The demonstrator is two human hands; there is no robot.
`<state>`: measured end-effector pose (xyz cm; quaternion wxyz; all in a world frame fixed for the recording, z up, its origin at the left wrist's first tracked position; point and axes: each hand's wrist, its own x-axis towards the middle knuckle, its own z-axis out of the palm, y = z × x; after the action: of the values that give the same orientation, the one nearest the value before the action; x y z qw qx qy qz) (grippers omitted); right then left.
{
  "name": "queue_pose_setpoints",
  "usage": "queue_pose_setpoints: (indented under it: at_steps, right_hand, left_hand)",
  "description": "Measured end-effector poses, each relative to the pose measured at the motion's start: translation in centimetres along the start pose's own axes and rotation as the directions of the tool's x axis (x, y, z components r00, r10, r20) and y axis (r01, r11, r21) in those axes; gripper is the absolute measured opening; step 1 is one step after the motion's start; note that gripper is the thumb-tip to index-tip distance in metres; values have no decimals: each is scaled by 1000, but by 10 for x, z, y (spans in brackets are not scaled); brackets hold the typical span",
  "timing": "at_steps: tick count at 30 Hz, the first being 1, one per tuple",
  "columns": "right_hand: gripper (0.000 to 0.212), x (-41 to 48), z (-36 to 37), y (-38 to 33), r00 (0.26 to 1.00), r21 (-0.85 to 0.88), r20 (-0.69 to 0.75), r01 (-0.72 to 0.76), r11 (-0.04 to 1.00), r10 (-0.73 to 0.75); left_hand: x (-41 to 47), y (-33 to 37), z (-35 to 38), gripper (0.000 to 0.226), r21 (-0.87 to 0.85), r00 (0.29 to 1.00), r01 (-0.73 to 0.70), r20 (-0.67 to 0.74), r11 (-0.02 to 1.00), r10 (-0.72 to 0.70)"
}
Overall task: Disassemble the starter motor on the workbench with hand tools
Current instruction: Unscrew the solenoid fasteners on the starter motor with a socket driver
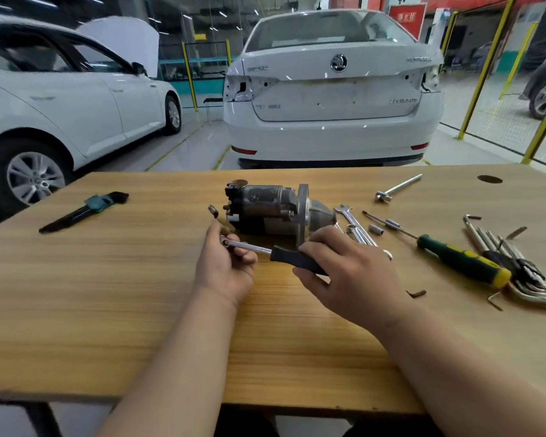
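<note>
Workshop workbench, starter motor just beyond my grip: right hand clasps the socket wrench handle, left hand pinches its head, seemingly preparing it; next, seat it on a fastener.

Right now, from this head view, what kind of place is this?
Likely a car repair workshop: white car with missing tail lights behind, a starter motor and screwdriver on the wooden workbench.

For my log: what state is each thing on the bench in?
starter motor: lying on its side
black-handled driver: held above the bench
left hand: grips the driver's shaft
right hand: grips the driver's handle
green screwdriver: lying idle
hex key set: lying in holder
</note>
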<state>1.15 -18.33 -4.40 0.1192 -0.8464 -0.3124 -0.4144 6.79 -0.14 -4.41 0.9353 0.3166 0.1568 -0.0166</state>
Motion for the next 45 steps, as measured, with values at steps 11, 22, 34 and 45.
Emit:
queue_pose_setpoints:
  at_steps: [11, 22, 34, 45]
  right_hand:
    - [23, 0, 4, -3, 998, 40, 52, -36, 999, 34]
    - [24, -2, 10, 2, 996, 66, 39, -86, 994, 83]
    - [13, -3, 5, 19, 837, 487, -159, -395, 779, 523]
    - [71, -6, -12, 44, 293, 239, 641, -954, 178, 709]
  left_hand:
    - [4, 2, 0, 32, 228, 944, -210, -204, 951, 258]
    - [1, -24, 8, 29, 416, 867, -339, -209, 844, 452]
    - [-3, -19, 10, 55, 56, 952, 137, 267, 989, -147]
    - [0, 0, -8, 49, -296, 990, 64, 138, 953, -24]
